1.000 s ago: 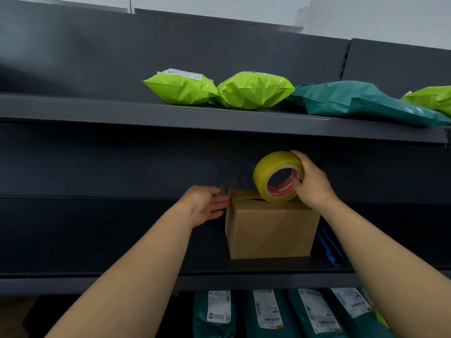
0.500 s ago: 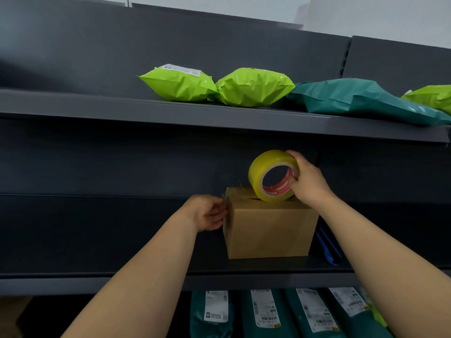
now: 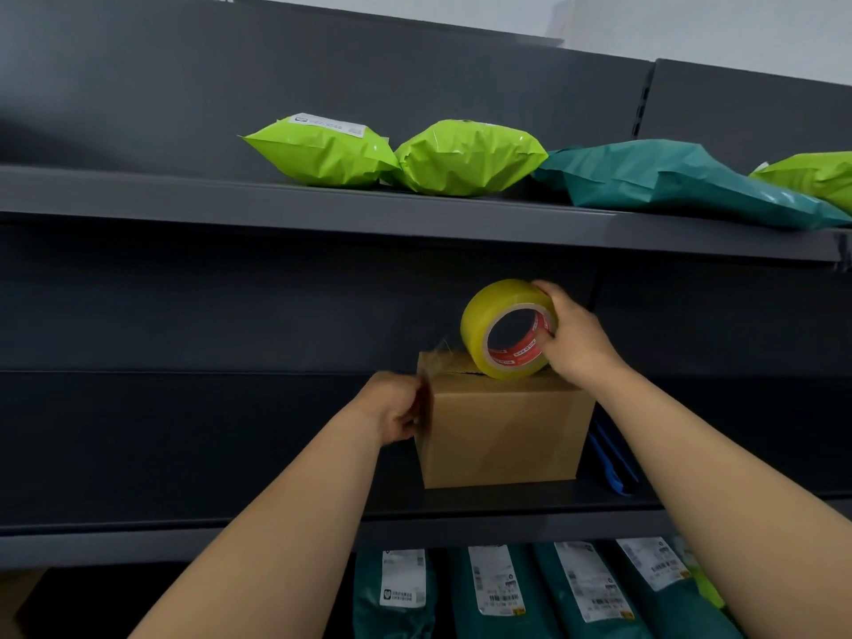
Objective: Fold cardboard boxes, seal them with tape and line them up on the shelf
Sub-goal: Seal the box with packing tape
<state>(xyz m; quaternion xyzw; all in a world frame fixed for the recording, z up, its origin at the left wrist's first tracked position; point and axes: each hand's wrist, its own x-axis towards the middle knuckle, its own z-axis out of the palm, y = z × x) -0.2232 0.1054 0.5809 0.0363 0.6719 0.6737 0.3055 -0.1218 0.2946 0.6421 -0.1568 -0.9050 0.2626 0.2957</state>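
A small brown cardboard box (image 3: 502, 435) stands on the dark middle shelf (image 3: 276, 505). My right hand (image 3: 571, 334) grips a yellow tape roll (image 3: 498, 329) with a red core, resting on the box's top right. A clear strip of tape runs from the roll across the top to the box's left edge. My left hand (image 3: 396, 408) presses the tape end against the box's left side, its fingers curled there and blurred.
Two lime green mailer bags (image 3: 322, 149) and a teal one (image 3: 668, 182) lie on the upper shelf (image 3: 184, 200). A blue flat item (image 3: 608, 458) leans to the right of the box. Several teal labelled parcels (image 3: 498, 588) fill the shelf below.
My left hand has slid down from the box's top left corner onto its left side, drawing the tape end over the edge. My right hand and the roll stayed on the box top.
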